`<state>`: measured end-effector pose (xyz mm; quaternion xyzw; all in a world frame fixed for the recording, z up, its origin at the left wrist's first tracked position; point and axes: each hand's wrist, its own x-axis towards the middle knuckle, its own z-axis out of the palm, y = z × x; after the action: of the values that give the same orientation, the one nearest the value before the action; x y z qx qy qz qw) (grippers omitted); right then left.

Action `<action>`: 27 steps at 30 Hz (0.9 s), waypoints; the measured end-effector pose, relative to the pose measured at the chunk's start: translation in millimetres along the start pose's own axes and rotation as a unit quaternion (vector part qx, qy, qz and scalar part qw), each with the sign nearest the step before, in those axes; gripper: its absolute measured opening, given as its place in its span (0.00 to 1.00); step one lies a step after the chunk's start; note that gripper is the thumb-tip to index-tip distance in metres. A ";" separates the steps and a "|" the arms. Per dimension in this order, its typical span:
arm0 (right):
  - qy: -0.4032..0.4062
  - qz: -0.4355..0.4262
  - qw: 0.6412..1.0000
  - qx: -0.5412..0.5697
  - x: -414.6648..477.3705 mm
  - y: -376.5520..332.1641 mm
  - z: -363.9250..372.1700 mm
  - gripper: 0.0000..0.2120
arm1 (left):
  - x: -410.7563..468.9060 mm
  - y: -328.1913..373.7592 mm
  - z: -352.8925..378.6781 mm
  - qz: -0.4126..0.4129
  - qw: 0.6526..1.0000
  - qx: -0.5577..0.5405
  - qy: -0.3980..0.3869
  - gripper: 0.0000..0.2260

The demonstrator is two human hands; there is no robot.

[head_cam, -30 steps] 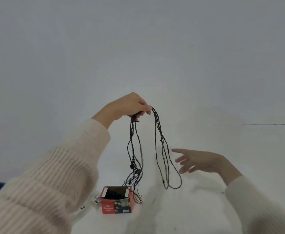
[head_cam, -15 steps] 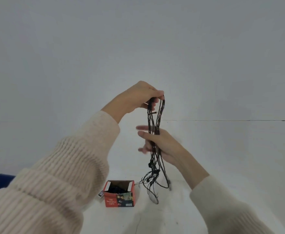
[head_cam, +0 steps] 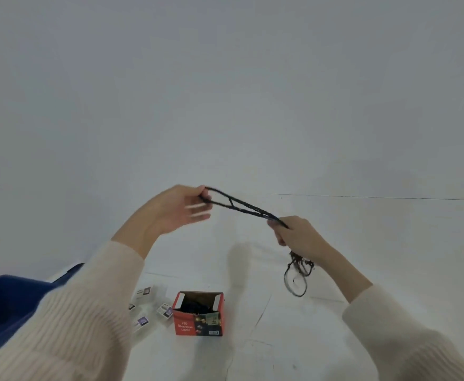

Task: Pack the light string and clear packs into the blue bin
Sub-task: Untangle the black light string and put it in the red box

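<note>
1. Your left hand (head_cam: 176, 210) pinches the light string (head_cam: 242, 207); your right hand (head_cam: 298, 235) grips it, tangled remainder hanging below that grip.
2. Below both grips: one open red box (head_cam: 198, 323) holding dark contents, four clear packs (head_cam: 143, 306) beside it.
3. One blue bin (head_cam: 8, 301), lower left of your left grip; contents hidden.

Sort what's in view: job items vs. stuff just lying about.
Job:
- light string, stretched between left hand and right hand, both gripping it
- clear packs, on the floor left of the box
- blue bin, far left

Lying about:
- red box, open, something dark inside that I can't make out
</note>
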<state>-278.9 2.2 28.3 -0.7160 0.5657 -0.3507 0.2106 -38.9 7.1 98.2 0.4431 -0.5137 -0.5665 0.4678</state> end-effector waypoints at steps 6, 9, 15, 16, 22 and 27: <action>0.021 -0.090 0.984 -0.150 21.5 -29.8 1.6 0.10 | 4.4 -50.8 -13.7 -0.046 0.972 0.197 0.118 0.15; 0.013 -0.172 0.966 -0.190 28.2 -54.1 16.9 0.10 | 8.1 -43.6 7.7 0.082 0.982 0.157 0.061 0.27; 0.006 -0.211 0.978 -0.004 36.6 -89.5 47.5 0.11 | 10.9 -50.0 21.4 0.124 0.992 0.009 -0.032 0.33; 0.007 -0.208 0.978 0.028 40.1 -93.0 53.6 0.11 | 9.8 -51.8 20.0 0.123 0.991 -0.022 -0.044 0.28; -0.033 -0.174 0.984 -0.005 61.7 -105.1 81.5 0.13 | 12.5 -60.6 -11.9 0.062 0.989 -0.076 -0.115 0.22; -0.088 -0.066 0.993 0.046 75.2 -109.2 96.7 0.13 | 20.8 -62.3 -60.4 0.007 0.982 0.053 -0.182 0.05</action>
<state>-126.5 -49.4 60.1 -0.7696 0.4797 -0.3250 0.2683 12.2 -21.3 30.8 0.3534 -0.6225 -0.6063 0.3463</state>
